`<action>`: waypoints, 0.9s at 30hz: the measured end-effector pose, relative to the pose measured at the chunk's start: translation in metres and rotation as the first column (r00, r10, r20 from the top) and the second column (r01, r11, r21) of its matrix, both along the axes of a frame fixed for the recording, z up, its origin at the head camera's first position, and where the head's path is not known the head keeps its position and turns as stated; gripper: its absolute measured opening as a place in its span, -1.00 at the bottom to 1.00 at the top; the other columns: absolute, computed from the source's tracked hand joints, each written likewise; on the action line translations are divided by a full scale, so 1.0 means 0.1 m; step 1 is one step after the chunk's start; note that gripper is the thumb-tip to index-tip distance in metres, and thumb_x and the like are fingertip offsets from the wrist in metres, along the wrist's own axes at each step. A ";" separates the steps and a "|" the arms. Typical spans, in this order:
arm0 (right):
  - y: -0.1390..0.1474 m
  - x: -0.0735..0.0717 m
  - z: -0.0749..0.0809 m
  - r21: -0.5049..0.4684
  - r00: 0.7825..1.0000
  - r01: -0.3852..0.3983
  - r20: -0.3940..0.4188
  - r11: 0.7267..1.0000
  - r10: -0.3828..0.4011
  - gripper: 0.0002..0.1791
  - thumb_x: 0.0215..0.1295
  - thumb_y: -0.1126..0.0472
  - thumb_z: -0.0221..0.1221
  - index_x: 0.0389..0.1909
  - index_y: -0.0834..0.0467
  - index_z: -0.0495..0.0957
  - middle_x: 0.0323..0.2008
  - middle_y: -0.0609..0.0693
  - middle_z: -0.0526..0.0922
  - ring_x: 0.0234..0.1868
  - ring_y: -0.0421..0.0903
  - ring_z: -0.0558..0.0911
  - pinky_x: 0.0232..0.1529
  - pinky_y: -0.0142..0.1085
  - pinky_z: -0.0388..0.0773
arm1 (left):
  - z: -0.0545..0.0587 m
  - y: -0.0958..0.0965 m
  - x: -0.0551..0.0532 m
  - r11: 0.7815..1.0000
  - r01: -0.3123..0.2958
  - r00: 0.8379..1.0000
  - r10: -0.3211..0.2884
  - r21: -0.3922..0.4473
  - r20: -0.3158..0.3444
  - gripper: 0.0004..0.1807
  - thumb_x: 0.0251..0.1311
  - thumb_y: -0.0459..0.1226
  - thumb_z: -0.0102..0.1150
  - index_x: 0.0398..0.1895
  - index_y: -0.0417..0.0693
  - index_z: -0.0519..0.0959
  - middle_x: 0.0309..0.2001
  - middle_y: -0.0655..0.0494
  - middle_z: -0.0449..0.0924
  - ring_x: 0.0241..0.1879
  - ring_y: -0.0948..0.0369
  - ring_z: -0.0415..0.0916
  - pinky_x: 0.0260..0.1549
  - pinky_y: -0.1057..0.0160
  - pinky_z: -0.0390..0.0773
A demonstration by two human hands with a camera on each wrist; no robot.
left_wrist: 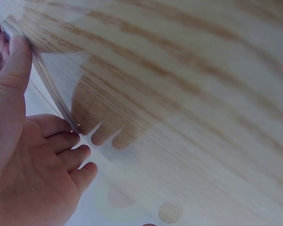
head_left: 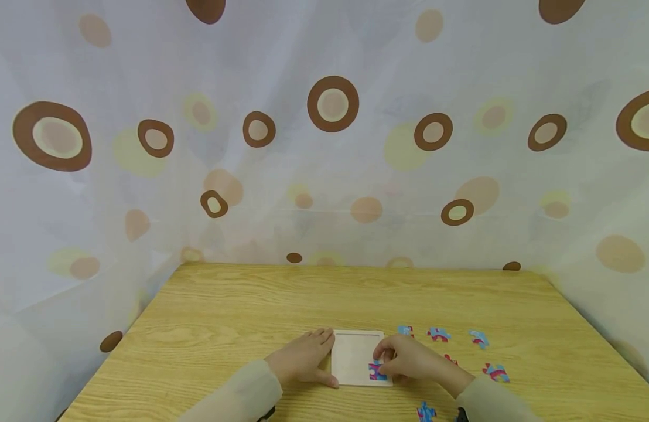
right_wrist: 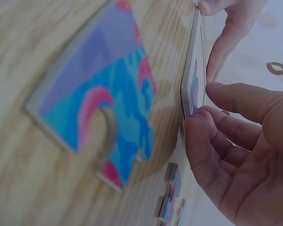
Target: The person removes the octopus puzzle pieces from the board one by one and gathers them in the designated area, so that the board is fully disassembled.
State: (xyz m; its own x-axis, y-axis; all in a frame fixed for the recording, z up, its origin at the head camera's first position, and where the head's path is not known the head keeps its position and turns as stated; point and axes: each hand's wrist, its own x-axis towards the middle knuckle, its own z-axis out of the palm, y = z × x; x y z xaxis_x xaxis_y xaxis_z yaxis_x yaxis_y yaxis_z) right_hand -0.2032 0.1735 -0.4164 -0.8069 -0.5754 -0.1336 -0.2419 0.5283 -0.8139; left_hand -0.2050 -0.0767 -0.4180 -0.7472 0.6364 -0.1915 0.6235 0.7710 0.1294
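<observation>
A shallow square puzzle tray (head_left: 349,351) with a pale rim lies on the table. My left hand (head_left: 305,358) rests along its left side, fingers extended toward the far corner and thumb by the near one. In the left wrist view, that thumb (left_wrist: 18,63) lies against the tray's edge. A blue, purple and pink puzzle piece (head_left: 375,373) sits in the tray's near right corner. Thumb and curled fingers of my right hand (head_left: 409,358) pinch it at its right side. The right wrist view shows the right hand (right_wrist: 247,146) at the tray's edge, partly covering the piece.
Several loose puzzle pieces lie right of the tray, among them a blue and red one (head_left: 439,334), one farther right (head_left: 480,339) and one nearer (head_left: 496,373). Another piece (head_left: 426,412) lies at the front. A patterned curtain (head_left: 332,176) hangs behind the wooden table (head_left: 240,305).
</observation>
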 end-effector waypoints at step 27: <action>0.04 -0.03 0.00 -0.068 1.000 0.003 -0.018 0.998 -0.004 -0.90 0.21 0.43 0.11 -0.31 0.22 0.56 -0.64 -0.04 0.44 -0.72 -0.19 0.32 -0.72 -0.46 0.28 | 0.01 0.00 0.00 1.000 0.004 1.000 -0.004 -0.004 0.007 -0.01 0.03 0.26 0.06 0.36 -0.24 0.14 0.37 -0.05 0.06 0.35 0.11 -0.01 0.26 0.18 0.07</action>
State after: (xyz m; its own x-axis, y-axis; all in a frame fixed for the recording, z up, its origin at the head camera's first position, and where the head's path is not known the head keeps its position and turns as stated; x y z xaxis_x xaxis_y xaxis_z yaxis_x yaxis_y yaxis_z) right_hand -0.2063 0.1778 -0.4160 -0.8107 -0.5799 -0.0799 -0.2550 0.4727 -0.8435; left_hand -0.2053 -0.0769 -0.4168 -0.7433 0.6387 -0.1991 0.6258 0.7690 0.1303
